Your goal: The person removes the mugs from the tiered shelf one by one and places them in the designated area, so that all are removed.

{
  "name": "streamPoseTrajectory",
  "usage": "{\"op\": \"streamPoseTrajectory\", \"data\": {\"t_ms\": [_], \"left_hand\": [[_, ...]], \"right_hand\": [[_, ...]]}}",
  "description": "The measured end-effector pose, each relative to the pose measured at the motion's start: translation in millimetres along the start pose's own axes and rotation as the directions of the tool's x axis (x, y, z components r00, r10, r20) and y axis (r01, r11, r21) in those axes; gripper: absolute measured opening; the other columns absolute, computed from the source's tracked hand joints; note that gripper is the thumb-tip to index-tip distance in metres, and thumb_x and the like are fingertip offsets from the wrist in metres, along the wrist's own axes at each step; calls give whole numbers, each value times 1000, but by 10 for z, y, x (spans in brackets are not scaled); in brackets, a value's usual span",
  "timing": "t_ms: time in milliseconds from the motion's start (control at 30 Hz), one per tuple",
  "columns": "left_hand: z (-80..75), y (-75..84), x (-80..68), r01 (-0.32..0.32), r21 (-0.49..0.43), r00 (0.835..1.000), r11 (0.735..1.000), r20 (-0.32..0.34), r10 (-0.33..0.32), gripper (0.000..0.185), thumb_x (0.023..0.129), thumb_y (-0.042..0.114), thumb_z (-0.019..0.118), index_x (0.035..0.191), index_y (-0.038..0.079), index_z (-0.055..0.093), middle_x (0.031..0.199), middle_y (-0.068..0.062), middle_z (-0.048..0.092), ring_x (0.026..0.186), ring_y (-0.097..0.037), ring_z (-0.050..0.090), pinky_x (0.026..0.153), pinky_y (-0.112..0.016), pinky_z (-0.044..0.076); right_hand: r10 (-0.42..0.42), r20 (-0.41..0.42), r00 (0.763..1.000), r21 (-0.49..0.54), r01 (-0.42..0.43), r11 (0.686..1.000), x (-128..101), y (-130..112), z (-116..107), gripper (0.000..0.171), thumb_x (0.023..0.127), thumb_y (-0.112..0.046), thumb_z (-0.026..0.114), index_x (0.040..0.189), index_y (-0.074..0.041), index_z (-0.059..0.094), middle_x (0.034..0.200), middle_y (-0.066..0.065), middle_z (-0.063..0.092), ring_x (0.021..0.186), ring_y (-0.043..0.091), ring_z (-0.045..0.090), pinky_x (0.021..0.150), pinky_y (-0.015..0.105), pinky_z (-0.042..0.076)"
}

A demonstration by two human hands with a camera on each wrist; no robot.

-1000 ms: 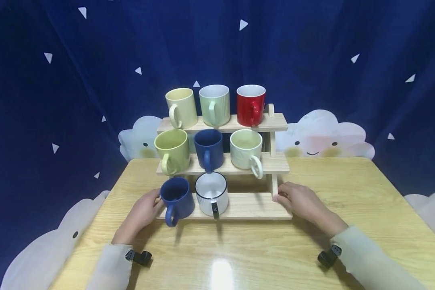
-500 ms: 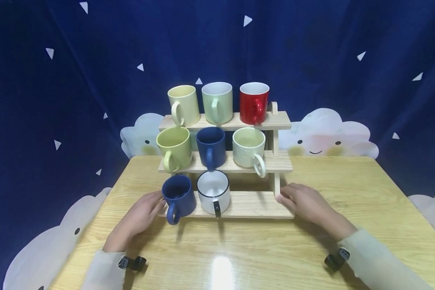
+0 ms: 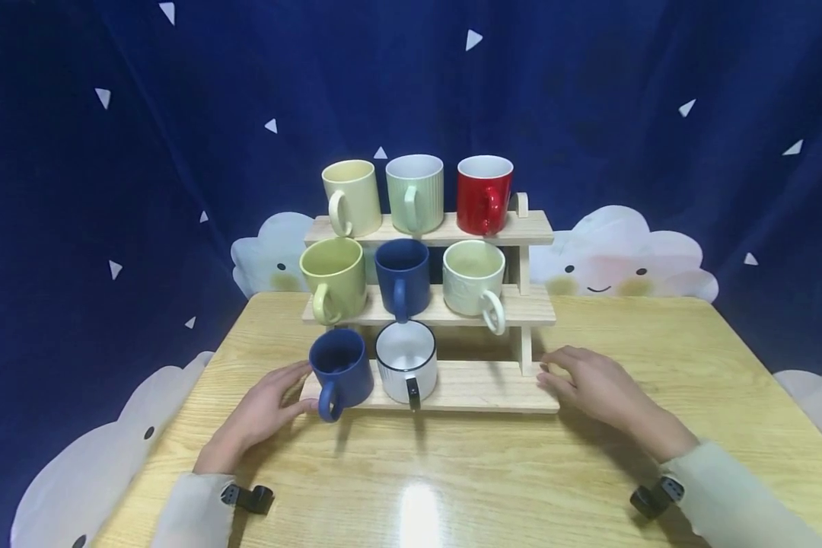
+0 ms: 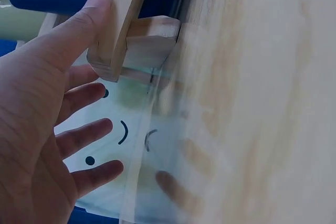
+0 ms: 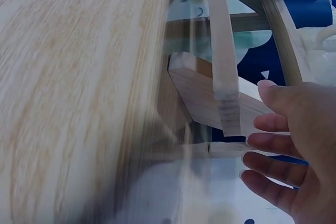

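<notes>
Now the right hand [image 3: 596, 388] has loosened at the rack [image 3: 482, 384]'s end, fingers apart; left hand [image 3: 259, 409] also spread, thumb at its edge. Rack sits between hands, mugs [image 3: 342, 380] aboard; probably being released.

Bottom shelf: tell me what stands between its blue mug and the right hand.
A white mug, bare shelf, then a post near the right hand, in the head view.

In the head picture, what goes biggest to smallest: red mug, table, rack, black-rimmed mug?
1. Table
2. Rack
3. Red mug and black-rimmed mug: too alike to rank, and one may be nearer the camera.
</notes>
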State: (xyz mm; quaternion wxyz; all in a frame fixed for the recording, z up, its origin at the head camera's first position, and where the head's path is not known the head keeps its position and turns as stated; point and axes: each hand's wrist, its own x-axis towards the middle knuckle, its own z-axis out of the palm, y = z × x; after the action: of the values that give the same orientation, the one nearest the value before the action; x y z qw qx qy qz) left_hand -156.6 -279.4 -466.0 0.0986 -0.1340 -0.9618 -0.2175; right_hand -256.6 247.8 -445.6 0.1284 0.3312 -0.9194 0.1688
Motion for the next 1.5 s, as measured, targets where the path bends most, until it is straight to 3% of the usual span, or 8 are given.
{"op": "streamPoseTrajectory", "data": {"t_ms": [300,500,733,1000,1300,1400,1500], "left_hand": [[-9,-23,3,24,10,1000,1000,4,-24,75,86,54,68,144,10,50,145,-14,48,133,-39,43,110,-57,33],[23,-45,-18,35,-17,999,999,1,-35,73,87,54,67,143,12,50,144,-11,51,132,-36,45,110,-55,35],[44,-51,-59,49,-36,999,998,0,-49,73,86,54,69,142,12,51,143,-10,52,132,-36,46,110,-54,35],[-38,-62,-5,-8,43,1000,999,17,7,78,86,59,65,147,15,45,145,-13,49,132,-36,46,110,-53,35],[-147,51,52,65,13,998,998,11,-66,60,98,50,52,144,12,49,142,-12,53,130,-36,47,109,-54,36],[-159,76,76,81,16,996,997,-32,-80,57,99,48,52,142,10,51,141,-14,53,130,-37,47,109,-55,37],[-191,110,133,101,-4,985,995,-140,-100,51,101,41,53,138,8,53,138,-17,54,128,-38,49,107,-56,38]], "right_hand": [[5,28,1000,20,-6,1000,4,-28,-45,39,95,-40,63,117,-8,68,115,12,68,106,36,63,92,56,50],[-33,106,994,49,28,998,-45,-50,94,57,93,-50,61,129,-5,60,131,18,59,120,39,55,102,57,43],[25,162,987,85,-39,996,-119,-102,174,71,93,-56,56,141,-3,49,146,18,46,128,43,47,106,60,37],[-14,98,995,75,7,997,-97,-80,59,63,94,-48,61,137,-3,54,139,21,52,126,41,49,106,59,37],[-1,43,999,74,-2,997,-22,-88,-191,53,95,-44,62,132,-6,58,131,18,59,122,39,52,104,58,39],[4,29,1000,65,-5,998,-3,-90,-269,53,95,-42,62,131,-4,59,130,19,60,121,40,53,104,58,39],[-4,-6,1000,57,4,998,13,-71,-329,50,94,-39,65,129,-4,60,128,18,61,120,39,53,102,58,40]]}}
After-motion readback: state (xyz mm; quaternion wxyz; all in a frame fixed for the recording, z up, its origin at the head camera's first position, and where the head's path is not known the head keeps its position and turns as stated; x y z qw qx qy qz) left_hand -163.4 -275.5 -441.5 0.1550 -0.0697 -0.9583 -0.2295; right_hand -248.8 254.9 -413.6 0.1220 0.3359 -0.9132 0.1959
